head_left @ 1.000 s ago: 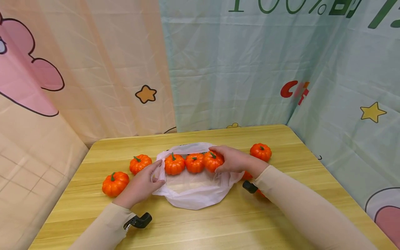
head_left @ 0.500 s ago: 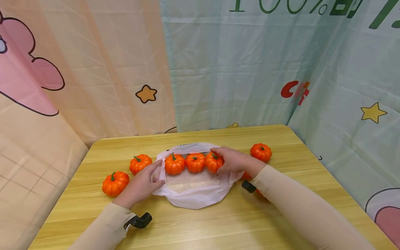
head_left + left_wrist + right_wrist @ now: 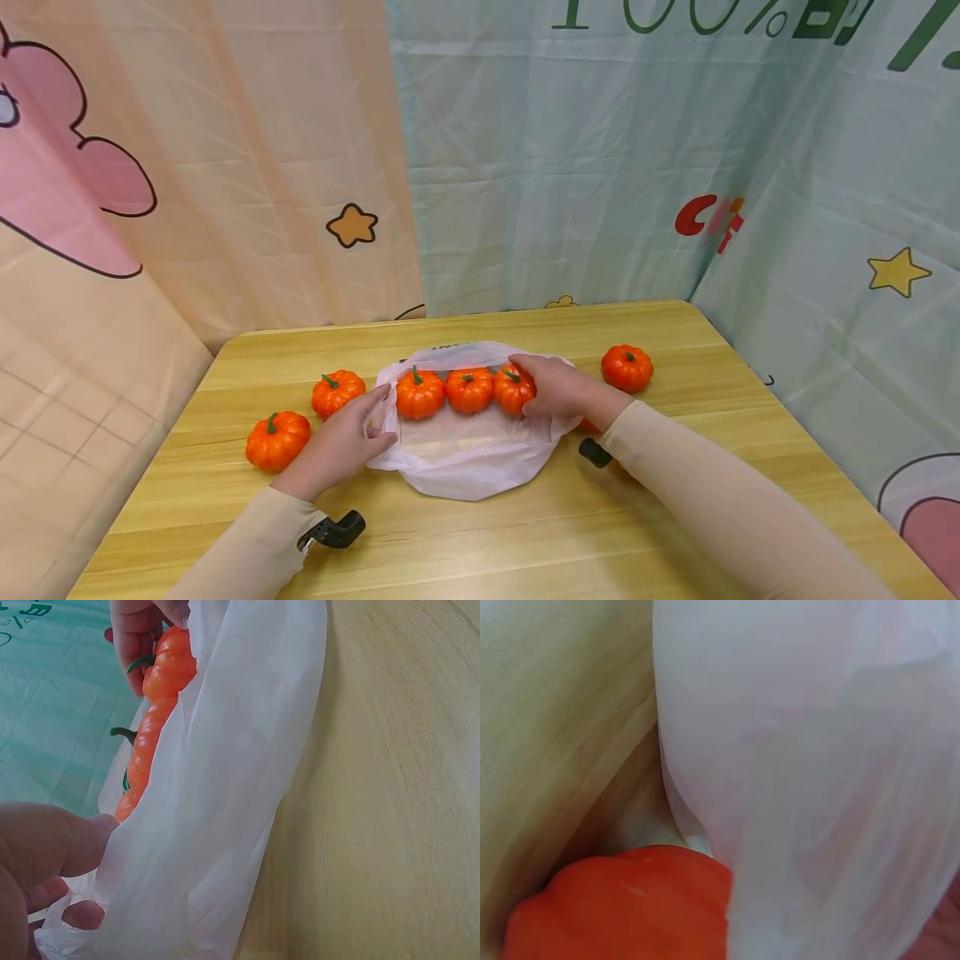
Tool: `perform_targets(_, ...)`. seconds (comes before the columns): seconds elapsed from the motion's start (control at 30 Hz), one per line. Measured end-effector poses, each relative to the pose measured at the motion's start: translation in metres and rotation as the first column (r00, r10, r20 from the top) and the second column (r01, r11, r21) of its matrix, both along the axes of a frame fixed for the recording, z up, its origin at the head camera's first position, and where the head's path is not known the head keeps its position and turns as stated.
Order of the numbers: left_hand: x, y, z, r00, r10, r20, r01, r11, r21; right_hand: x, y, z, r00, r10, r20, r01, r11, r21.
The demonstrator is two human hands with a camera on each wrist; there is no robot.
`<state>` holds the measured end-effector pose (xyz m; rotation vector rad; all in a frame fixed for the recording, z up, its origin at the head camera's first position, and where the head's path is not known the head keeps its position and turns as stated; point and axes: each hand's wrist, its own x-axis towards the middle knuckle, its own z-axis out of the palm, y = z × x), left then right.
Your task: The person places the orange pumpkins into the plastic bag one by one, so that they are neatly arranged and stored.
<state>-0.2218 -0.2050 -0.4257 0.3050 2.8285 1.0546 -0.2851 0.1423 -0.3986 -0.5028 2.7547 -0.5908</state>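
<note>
Pumpkin (image 3: 513, 390) gripped in right fingers (image 3: 529, 364); parted left fingers (image 3: 367, 401) touch the bag (image 3: 471, 478).

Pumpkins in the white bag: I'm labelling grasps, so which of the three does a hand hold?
The rightmost pumpkin in the bag: the right hand grips it, while no fingers grip the middle pumpkin or the leftmost pumpkin.
</note>
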Motion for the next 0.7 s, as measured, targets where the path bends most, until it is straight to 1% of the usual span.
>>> perform_targets(0.23,0.0000,0.0001,-0.0001,1.000,0.003,0.007,-0.003,1.000,-0.003,-0.0022,0.0005,-0.0054,0.999,0.015,-0.040,-0.015,1.000,0.015)
perform_targets(0.43,-0.0005,0.0000,-0.0005,1.000,0.003,0.005,-0.003,1.000,-0.004,-0.0023,-0.0022,-0.0044,0.998,-0.029,-0.060,0.033,0.998,0.062)
perform_targets(0.7,-0.0009,0.0003,-0.0005,1.000,0.004,0.004,-0.004,1.000,-0.005,-0.0012,-0.0044,-0.0049,0.995,-0.047,-0.092,0.050,0.999,0.023)
